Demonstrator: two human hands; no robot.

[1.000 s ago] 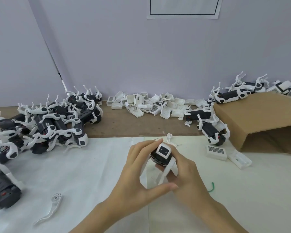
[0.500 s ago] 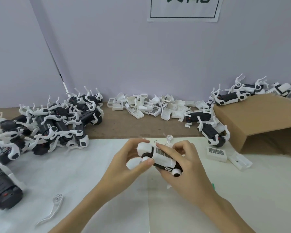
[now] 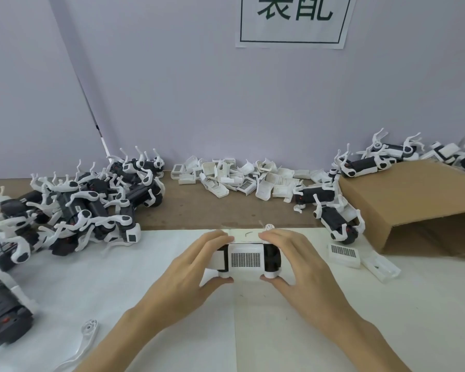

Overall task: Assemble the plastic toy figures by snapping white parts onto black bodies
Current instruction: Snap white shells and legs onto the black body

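Above white sheet point(image 3: 118, 277) at counter point(image 3: 207, 210) centre, both hands gripping toy figure point(image 3: 246, 257) level, grilled white panel point(image 3: 245, 260) facing up on black body. Left hand point(image 3: 188, 272) curling round left end, fingers on far edge, thumb under near edge. Right hand point(image 3: 304, 269) mirroring that grip on right end. Assembled figures point(image 3: 73, 208) piling at left. Loose white parts point(image 3: 242, 178) lying along wall. Cardboard box point(image 3: 414, 202) sitting at right, more figures point(image 3: 333, 210) just beside it. Loose white leg point(image 3: 87, 334) lying near left forearm.
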